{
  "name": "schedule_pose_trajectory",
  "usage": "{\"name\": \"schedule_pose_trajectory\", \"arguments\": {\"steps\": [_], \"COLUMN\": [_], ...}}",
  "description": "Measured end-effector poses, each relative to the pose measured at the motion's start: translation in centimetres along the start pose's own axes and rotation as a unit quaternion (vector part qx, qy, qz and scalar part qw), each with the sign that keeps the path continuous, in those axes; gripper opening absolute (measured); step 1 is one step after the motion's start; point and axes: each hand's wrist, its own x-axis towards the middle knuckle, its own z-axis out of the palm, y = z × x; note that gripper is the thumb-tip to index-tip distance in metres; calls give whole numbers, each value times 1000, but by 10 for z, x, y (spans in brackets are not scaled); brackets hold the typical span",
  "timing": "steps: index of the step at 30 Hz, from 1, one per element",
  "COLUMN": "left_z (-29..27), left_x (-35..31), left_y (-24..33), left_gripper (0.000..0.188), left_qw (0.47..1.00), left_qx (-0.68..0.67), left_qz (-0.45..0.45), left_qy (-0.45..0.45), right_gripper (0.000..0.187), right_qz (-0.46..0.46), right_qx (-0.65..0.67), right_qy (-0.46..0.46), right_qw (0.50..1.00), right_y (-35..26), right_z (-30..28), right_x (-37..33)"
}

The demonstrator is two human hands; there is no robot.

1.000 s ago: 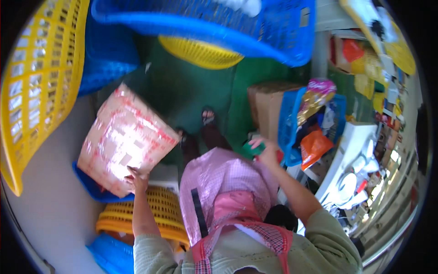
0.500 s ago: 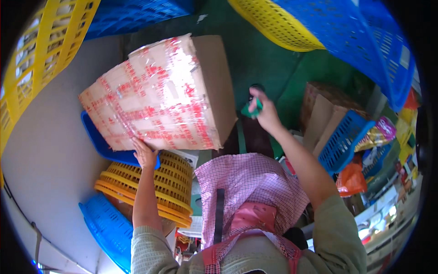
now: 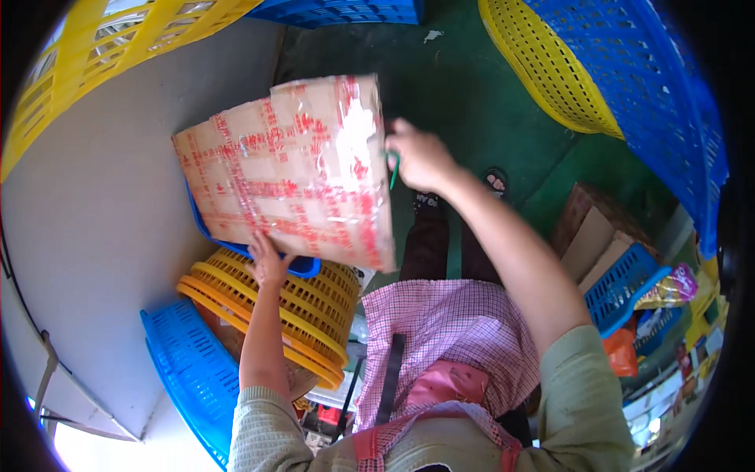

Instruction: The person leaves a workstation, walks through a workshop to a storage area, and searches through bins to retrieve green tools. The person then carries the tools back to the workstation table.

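A large cardboard carton (image 3: pixel 287 169) with red print and shiny clear tape rests tilted over a blue basin (image 3: pixel 303 267) and the yellow baskets. Against the carton's lower edge lies my left hand (image 3: pixel 268 263), fingers flat and thumb spread. My right hand (image 3: pixel 421 155) is closed round a small green tool (image 3: pixel 393 169) at the carton's right edge. Motion blur and the fingers hide most of that tool, so its kind is unclear.
Stacked yellow baskets (image 3: pixel 314 303) and a light-blue basket (image 3: pixel 189 362) stand at the left by a pale wall (image 3: pixel 102 197). A yellow basket (image 3: pixel 543 71) and large blue crate (image 3: pixel 629 86) are at upper right. Another carton (image 3: pixel 586 236) and blue basket (image 3: pixel 625 283) sit lower right.
My right hand has moved left with the green tool, up to the carton's right edge. The carton has turned so its right side face no longer shows. My left hand stays at its lower edge.
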Motion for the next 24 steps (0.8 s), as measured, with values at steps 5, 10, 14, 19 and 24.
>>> {"name": "schedule_pose_trajectory", "arguments": {"steps": [5,10,14,19,24], "left_z": [27,37,20,-16,-89], "left_x": [-2,-8,-4,-1,-90], "left_y": [-58,-32,5,34,177], "left_gripper": [79,63,61,67,52], "left_qw": [977,988,968,968,867], "left_qx": [-11,-90,-228,-176,-376], "left_qz": [-214,42,106,145,312], "left_qy": [-20,120,10,100,-97], "right_gripper": [25,16,17,11,14], "right_qz": [-53,16,107,233,256], "right_qx": [-28,79,69,128,185], "right_qy": [-308,-268,-200,84,475], "right_qw": [950,960,972,960,821], "right_y": [-56,-44,-23,1,-1], "right_z": [91,138,90,-18,-139], "right_x": [-74,-133,-170,-255,-370]}}
